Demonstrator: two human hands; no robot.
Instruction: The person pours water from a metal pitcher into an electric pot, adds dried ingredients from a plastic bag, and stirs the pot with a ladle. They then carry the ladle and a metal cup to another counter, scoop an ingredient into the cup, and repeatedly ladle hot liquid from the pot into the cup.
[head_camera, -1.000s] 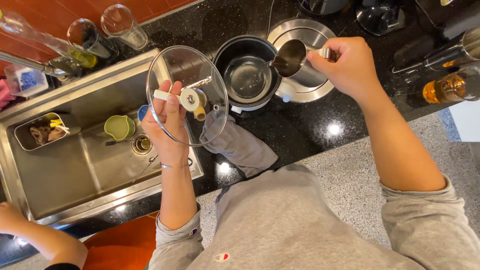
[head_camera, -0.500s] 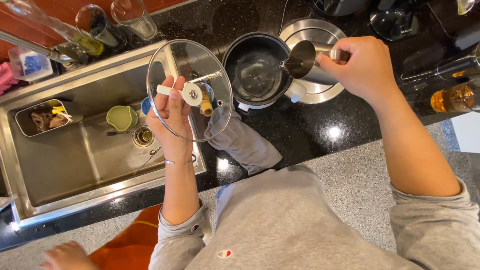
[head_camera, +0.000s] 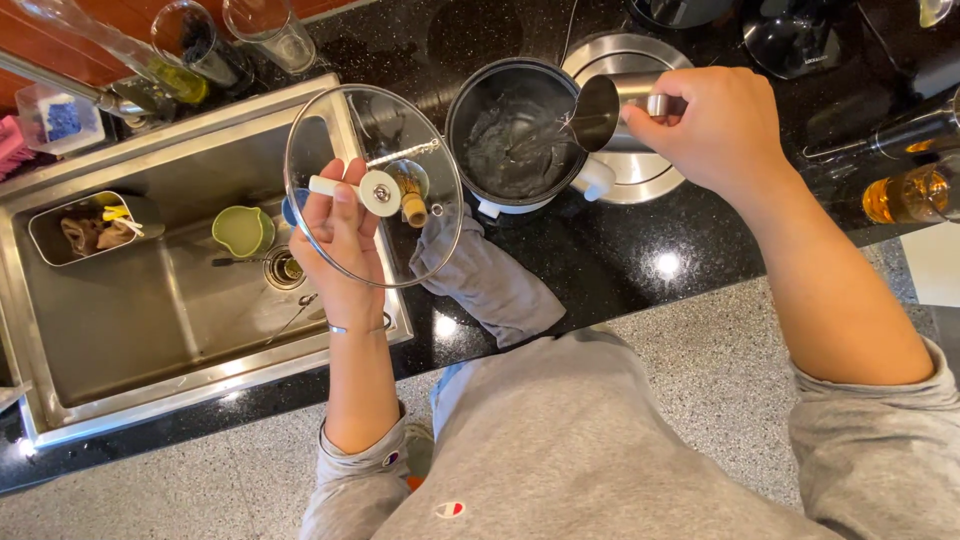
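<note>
My right hand (head_camera: 715, 125) grips the steel cup (head_camera: 610, 110), tilted over the pot (head_camera: 515, 135); I pour slowly, centred. Left hand (head_camera: 340, 245) fingers clasp the glass lid (head_camera: 372, 185) left of the pot.

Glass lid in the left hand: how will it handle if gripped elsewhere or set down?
The glass lid looks rigid and clear, so probably fragile if knocked on the steel sink. The left hand holds it only by the small white knob, so it may swing. Its round rim would likely roll if stood on edge.
</note>
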